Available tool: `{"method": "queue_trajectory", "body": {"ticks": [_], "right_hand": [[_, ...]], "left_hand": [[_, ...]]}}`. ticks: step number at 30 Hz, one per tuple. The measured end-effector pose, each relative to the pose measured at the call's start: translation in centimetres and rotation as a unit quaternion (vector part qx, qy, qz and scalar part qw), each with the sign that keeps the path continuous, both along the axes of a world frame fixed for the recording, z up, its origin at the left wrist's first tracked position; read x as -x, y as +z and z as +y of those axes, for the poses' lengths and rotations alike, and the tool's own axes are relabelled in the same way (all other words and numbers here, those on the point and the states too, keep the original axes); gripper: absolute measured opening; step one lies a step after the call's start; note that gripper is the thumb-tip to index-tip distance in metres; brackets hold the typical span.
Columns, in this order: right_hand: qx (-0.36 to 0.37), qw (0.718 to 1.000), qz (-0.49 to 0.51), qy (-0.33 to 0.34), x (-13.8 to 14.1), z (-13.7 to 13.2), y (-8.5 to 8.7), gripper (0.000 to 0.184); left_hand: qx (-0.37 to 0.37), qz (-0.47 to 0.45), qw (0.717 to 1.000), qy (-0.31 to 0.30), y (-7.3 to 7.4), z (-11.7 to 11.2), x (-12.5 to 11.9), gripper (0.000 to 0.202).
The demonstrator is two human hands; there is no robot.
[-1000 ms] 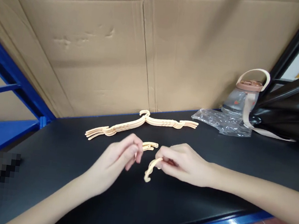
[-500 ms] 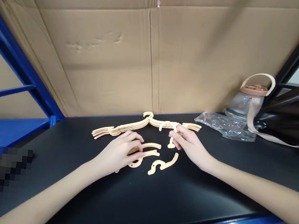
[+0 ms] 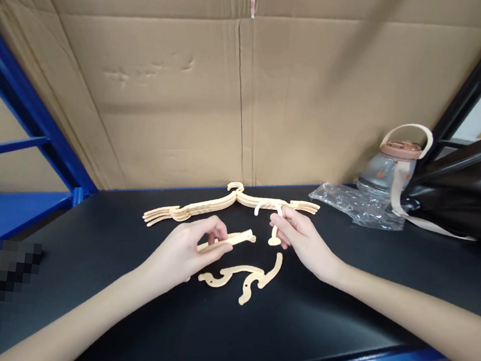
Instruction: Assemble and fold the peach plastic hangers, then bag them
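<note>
My left hand (image 3: 198, 245) is closed on a pale hanger arm (image 3: 240, 238), which points to the right with its far end partly hidden by my fingers. My right hand (image 3: 299, 233) pinches a pale hanger hook (image 3: 275, 235), its curve at the top and a rounded foot at the bottom. Two loose curved hanger arms (image 3: 250, 286) lie on the black table between and in front of the hands. Behind them rests a stack of assembled hangers (image 3: 214, 202) with hooks pointing away from me.
The black table (image 3: 188, 337) has a blue front edge. A cardboard wall (image 3: 168, 91) rises behind it. At the back right are a clear plastic bag (image 3: 354, 205), a strapped bottle (image 3: 387, 168) and a black bag (image 3: 456, 193). A blue frame (image 3: 62, 160) stands left.
My left hand has lifted a hanger arm off the table, and another one now lies against the loose piece in front. The right hand still holds the hook, nearly unmoved.
</note>
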State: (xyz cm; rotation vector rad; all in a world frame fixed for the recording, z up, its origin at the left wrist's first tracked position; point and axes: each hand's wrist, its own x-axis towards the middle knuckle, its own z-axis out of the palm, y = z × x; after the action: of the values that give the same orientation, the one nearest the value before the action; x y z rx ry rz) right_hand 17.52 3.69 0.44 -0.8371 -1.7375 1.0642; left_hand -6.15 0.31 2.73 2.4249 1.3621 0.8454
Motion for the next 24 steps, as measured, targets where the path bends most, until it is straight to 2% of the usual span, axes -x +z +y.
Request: {"method": "queue_trajectory", "body": {"ticks": [4,7,9,12,15,20,24], "right_hand": [[0.027,0.999,0.041,-0.014,0.1,0.2,0.0,0.031],[0.071,0.995,0.063,0.02,0.1,0.4,-0.1,0.032],[0.098,0.992,0.059,0.048,0.2,0.6,-0.3,0.032],[0.109,0.99,0.054,0.069,0.2,0.7,-0.5,0.033],[0.112,0.989,0.072,0.058,0.3,0.7,-0.3,0.03],[0.141,0.985,0.098,0.025,0.1,1.0,-0.2,0.023],[0.125,0.988,0.086,0.042,-0.1,1.2,-0.4,0.02]], "left_hand": [[-0.043,-0.058,0.997,0.029,0.2,-0.2,0.1,0.026],[-0.068,-0.085,0.993,0.036,0.6,-0.3,0.1,0.014],[-0.067,-0.106,0.992,0.028,1.0,-0.4,0.1,0.02],[0.008,-0.168,0.986,0.001,1.5,-0.6,-0.1,0.017],[0.082,-0.213,0.974,-0.011,1.8,-0.8,-0.4,0.018],[0.209,-0.313,0.927,0.012,1.4,-0.6,-0.7,0.022],[0.24,-0.361,0.9,0.038,0.7,0.0,-0.3,0.026]]}}
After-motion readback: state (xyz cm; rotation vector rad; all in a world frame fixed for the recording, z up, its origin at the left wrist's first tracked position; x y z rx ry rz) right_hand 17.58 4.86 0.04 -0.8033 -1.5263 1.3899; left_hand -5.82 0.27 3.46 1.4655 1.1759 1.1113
